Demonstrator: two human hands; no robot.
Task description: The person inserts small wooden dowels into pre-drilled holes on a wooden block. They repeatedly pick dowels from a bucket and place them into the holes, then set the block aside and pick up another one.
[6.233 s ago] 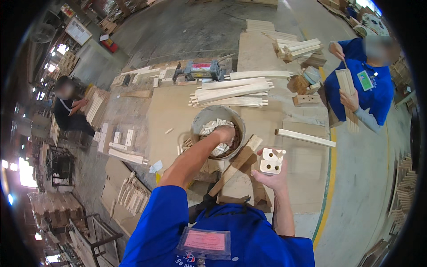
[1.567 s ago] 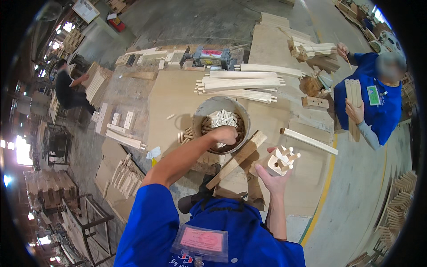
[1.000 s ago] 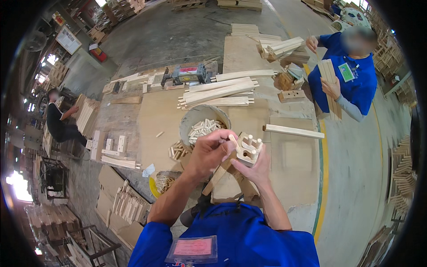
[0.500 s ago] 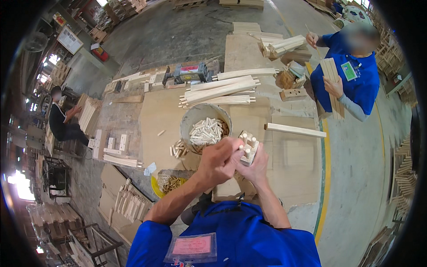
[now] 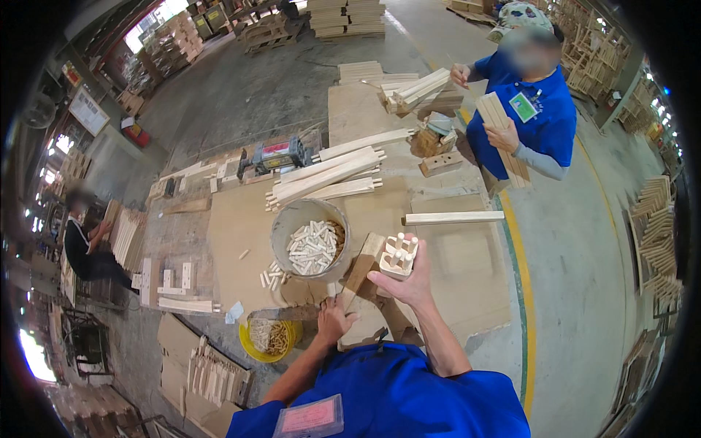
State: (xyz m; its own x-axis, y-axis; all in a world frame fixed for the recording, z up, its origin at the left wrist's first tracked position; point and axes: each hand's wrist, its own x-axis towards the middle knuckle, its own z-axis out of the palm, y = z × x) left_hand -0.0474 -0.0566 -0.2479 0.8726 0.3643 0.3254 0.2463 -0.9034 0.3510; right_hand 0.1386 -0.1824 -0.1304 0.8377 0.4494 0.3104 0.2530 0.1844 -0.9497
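My right hand (image 5: pixel 410 281) holds up a small pale wooden block (image 5: pixel 399 257) with several short dowels standing out of its top. My left hand (image 5: pixel 334 321) is low at the near edge of the cardboard-covered table (image 5: pixel 241 233), fingers curled around the lower end of a slanted brown wooden bar (image 5: pixel 363 264). Beyond both hands stands a round grey bucket (image 5: pixel 280 228) full of pale wooden dowels (image 5: pixel 312 247). A few loose dowels (image 5: pixel 272 277) lie beside the bucket.
A yellow bowl (image 5: pixel 257 349) of brown pegs sits near my left elbow. Long slats (image 5: pixel 328 175), a single slat (image 5: pixel 453 217) and a power tool (image 5: pixel 274 155) lie farther back. A co-worker in blue (image 5: pixel 533 117) holds slats at the far right; another person (image 5: pixel 82 248) sits at left.
My left hand left the dowel bucket, met the block at my right hand, then dropped to the wooden bar on the table. The block has stayed raised in my right hand.
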